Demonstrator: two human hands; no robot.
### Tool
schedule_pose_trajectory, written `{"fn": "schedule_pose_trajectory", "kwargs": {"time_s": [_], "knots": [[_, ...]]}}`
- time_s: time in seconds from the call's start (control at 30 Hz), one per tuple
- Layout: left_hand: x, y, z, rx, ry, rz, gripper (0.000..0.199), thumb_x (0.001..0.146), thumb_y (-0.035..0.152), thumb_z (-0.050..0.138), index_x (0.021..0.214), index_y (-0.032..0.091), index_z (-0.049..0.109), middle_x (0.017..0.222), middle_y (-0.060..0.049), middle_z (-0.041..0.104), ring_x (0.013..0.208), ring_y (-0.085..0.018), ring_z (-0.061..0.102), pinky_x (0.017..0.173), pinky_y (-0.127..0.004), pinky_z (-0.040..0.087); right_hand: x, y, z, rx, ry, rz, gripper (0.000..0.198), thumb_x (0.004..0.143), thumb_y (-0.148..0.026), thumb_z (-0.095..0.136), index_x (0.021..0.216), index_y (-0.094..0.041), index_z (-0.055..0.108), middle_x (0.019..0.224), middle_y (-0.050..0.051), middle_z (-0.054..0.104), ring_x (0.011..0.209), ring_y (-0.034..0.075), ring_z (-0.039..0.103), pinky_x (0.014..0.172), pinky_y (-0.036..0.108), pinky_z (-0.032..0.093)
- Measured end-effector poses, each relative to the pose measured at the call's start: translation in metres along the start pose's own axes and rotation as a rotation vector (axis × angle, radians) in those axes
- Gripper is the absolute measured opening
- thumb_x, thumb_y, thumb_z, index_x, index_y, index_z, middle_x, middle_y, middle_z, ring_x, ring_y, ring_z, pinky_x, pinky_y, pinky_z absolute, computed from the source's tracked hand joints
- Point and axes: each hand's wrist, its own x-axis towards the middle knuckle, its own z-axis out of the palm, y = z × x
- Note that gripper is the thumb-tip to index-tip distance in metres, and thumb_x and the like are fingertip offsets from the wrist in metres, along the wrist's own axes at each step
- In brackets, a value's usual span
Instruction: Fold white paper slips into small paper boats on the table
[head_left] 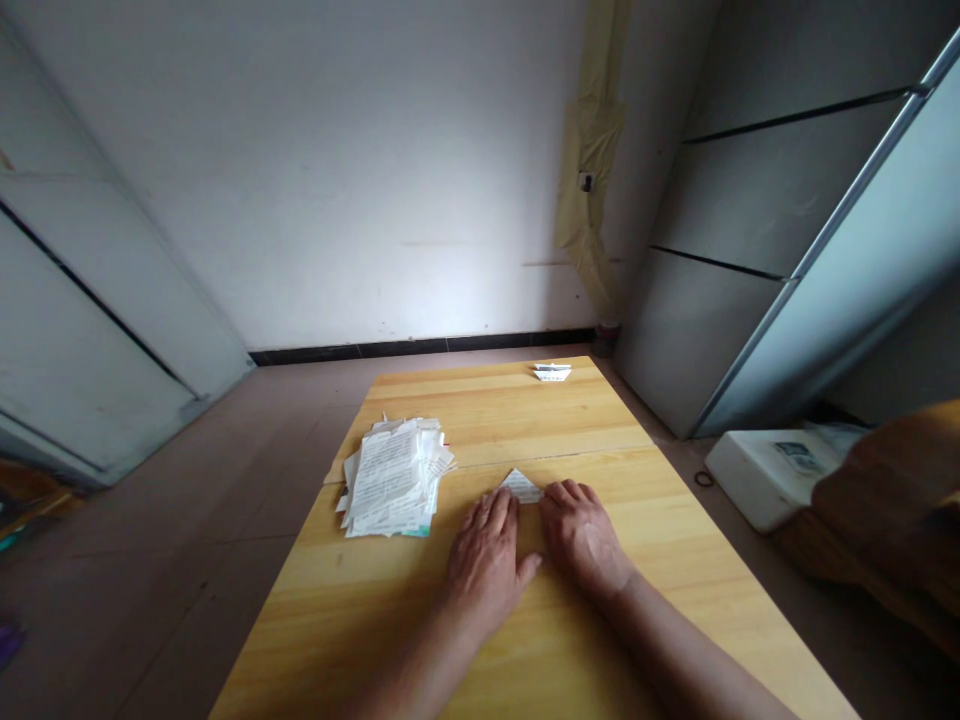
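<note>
A small triangle of folded printed paper [521, 487] lies on the wooden table, its point facing away from me. My left hand [487, 555] rests flat over the triangle's left corner, fingers stretched forward and thumb held apart. At the right corner, my right hand [581, 530] has its fingers bent and pressed together on the paper; its thumb is hidden. Part of the paper's lower edge shows between the hands. To the left of my left hand sits an uneven stack of printed paper sheets [394, 475]. A small folded paper boat [553, 373] stands near the table's far edge.
The wooden table [360, 610] narrows away toward a white wall [360, 200]. Grey cabinet panels [720, 200] rise at the right. Beside them on the floor are a white box [750, 480] and a brown object [885, 500] of unclear kind.
</note>
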Motion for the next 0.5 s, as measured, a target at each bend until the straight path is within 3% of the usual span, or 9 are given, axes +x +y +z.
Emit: {"fn": "schedule_pose_trajectory", "kwargs": {"time_s": [0.33, 0.5], "knots": [[-0.0071, -0.0012, -0.0043, 0.023, 0.052, -0.028, 0.055, 0.084, 0.043, 0.052, 0.131, 0.015, 0.048, 0.142, -0.012, 0.044, 0.131, -0.029, 0.040, 0.109, -0.051, 0.030, -0.0033, 0.0056, 0.0041, 0.017, 0.063, 0.054, 0.015, 0.081, -0.009, 0.054, 0.071, -0.018, 0.060, 0.082, 0.004, 0.061, 0.080, 0.019, 0.050, 0.071, 0.030, 0.034], [-0.0001, -0.0023, -0.0084, -0.009, 0.078, -0.047, 0.043, 0.084, 0.032, 0.056, 0.123, 0.015, 0.055, 0.135, -0.013, 0.052, 0.124, -0.029, 0.047, 0.106, -0.051, 0.034, -0.0017, 0.0096, 0.0016, 0.035, 0.099, 0.077, 0.017, 0.083, -0.009, 0.051, 0.074, -0.018, 0.062, 0.082, 0.005, 0.062, 0.082, 0.020, 0.051, 0.072, 0.030, 0.036]]}}
